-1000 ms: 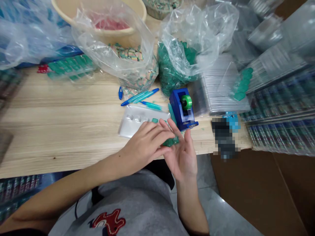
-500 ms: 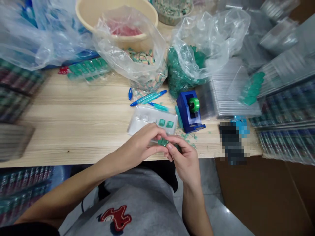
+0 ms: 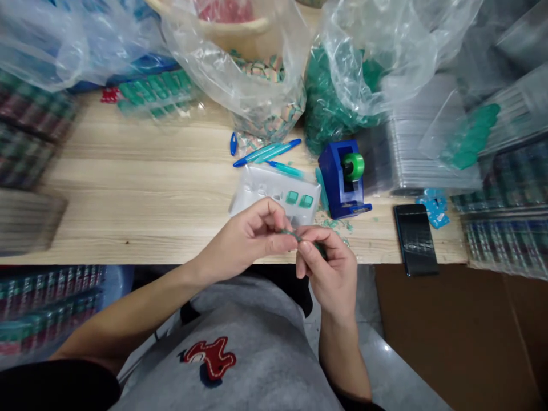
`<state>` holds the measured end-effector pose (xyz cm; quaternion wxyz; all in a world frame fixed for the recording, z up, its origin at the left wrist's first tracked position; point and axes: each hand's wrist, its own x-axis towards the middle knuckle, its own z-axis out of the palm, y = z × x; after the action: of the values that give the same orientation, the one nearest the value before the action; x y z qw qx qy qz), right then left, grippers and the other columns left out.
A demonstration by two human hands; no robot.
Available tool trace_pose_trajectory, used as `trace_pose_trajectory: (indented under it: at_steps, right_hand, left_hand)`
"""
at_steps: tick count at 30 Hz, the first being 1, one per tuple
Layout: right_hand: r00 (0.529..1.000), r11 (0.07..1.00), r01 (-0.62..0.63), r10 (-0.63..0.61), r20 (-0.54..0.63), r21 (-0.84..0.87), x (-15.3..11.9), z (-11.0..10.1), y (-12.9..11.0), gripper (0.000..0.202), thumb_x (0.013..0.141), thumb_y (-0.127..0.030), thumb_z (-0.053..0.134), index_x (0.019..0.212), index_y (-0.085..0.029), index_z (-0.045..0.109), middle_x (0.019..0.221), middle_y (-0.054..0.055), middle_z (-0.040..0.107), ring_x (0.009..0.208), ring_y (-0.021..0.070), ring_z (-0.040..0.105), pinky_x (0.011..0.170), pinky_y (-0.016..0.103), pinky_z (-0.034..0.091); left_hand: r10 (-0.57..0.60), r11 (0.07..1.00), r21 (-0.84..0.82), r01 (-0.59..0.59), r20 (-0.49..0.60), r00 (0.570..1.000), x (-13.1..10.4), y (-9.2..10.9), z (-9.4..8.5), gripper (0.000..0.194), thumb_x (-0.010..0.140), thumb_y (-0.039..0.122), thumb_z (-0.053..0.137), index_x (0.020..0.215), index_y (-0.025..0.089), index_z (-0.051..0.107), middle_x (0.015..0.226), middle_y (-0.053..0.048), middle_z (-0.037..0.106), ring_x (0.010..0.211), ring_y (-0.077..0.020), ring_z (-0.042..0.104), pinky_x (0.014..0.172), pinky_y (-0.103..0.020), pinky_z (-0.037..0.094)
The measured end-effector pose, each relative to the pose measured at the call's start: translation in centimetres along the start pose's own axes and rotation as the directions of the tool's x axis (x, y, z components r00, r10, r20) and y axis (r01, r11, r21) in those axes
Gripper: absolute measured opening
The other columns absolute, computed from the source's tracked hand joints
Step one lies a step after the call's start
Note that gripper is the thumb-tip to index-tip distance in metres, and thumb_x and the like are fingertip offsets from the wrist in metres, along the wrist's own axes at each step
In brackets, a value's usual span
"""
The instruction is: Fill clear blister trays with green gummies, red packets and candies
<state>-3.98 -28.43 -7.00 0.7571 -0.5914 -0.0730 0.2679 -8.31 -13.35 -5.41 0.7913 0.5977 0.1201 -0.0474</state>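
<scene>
My left hand point(image 3: 257, 237) pinches one end of a small thin green plastic piece point(image 3: 291, 233) between thumb and fingers. At its other end, the thumb and fingertips of my right hand point(image 3: 329, 260) close on the same piece. More dark green point(image 3: 320, 249) shows inside my right hand, mostly hidden by the fingers. Just beyond my hands lies a clear blister tray point(image 3: 252, 197) with moulded pockets. Two of its right-hand pockets hold green square pieces point(image 3: 292, 197). My left hand covers the tray's near edge.
A blue tape dispenser point(image 3: 340, 182) stands right of the tray, green scraps beside it. Blue pens point(image 3: 268, 153) lie behind. Bags of striped pieces point(image 3: 274, 108) and green pieces point(image 3: 329, 108) stand further back. A phone point(image 3: 415, 240) and stacked clear trays point(image 3: 428, 148) are at right.
The view has tipped down, so the tabletop things sit higher in the picture. The green piece between my fingers has turned and now shows edge-on.
</scene>
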Motion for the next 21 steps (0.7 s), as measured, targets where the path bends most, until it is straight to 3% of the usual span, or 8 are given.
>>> trace_pose_trajectory:
  at_steps: [4,7,10,13,16,21]
  right_hand:
    - [0.999,0.998,0.031,-0.031,0.013,-0.052,-0.1,0.5,-0.3,0.011,0.086,-0.031,0.067,0.082,-0.022,0.062,0.067,-0.005,0.063,0.039,0.0043,0.048,0.039,0.019,0.039]
    - [0.988,0.951,0.148,-0.151,0.007,-0.270,-0.3,0.4,-0.4,0.003,0.091,-0.024,0.062,0.088,-0.024,0.064,0.078,-0.004,0.066,0.046,0.0054,0.052,0.047,0.022,0.045]
    - [0.938,0.784,0.317,-0.341,0.056,-0.533,-0.3,0.4,-0.3,0.011,0.093,-0.016,0.056,0.093,-0.025,0.062,0.090,-0.002,0.068,0.066,0.0099,0.062,0.065,0.026,0.052]
    - [0.862,0.592,0.424,-0.495,0.106,-0.685,-0.1,0.6,0.0,0.018,0.093,-0.010,0.052,0.095,-0.026,0.058,0.090,0.001,0.067,0.087,0.0155,0.065,0.078,0.031,0.053]
    - [0.827,0.525,0.418,-0.557,0.073,-0.741,0.0,1.0,0.6,0.018,0.093,-0.009,0.051,0.094,-0.026,0.057,0.087,0.001,0.066,0.086,0.0164,0.065,0.076,0.032,0.053]
    - [0.833,0.560,0.320,-0.551,-0.054,-0.764,-0.1,0.6,1.7,0.016,0.090,-0.011,0.054,0.089,-0.026,0.059,0.083,0.001,0.065,0.081,0.0162,0.064,0.073,0.030,0.052]
  left_hand:
    - [-0.046,0.994,-0.101,0.047,0.012,0.999,0.0,0.3,-0.5,0.037,0.079,0.047,0.074,0.090,0.022,0.049,0.073,0.003,0.057,0.067,-0.0113,0.057,0.066,-0.027,0.050]
    - [-0.096,0.984,-0.146,0.098,0.015,0.995,-0.1,0.5,-0.8,0.030,0.083,0.043,0.070,0.092,0.023,0.050,0.076,0.002,0.057,0.071,-0.0126,0.058,0.068,-0.028,0.051]
    - [-0.117,0.977,-0.178,0.118,0.014,0.993,-0.2,0.4,-0.9,0.028,0.081,0.041,0.072,0.089,0.022,0.053,0.079,0.001,0.057,0.073,-0.0123,0.058,0.067,-0.027,0.051]
    - [-0.132,0.980,-0.150,0.132,0.016,0.991,-0.3,0.0,-0.6,0.031,0.078,0.044,0.074,0.085,0.020,0.056,0.081,-0.001,0.057,0.070,-0.0113,0.055,0.064,-0.025,0.050]
    - [-0.138,0.981,-0.133,0.139,0.018,0.990,-0.4,-0.5,-0.1,0.028,0.076,0.038,0.075,0.084,0.019,0.056,0.076,0.002,0.055,0.066,-0.0095,0.052,0.062,-0.024,0.047]
    - [-0.140,0.983,-0.121,0.141,0.019,0.990,-0.5,-0.9,0.7,0.017,0.079,0.026,0.070,0.087,0.019,0.057,0.070,0.005,0.054,0.061,-0.0079,0.050,0.059,-0.022,0.044]
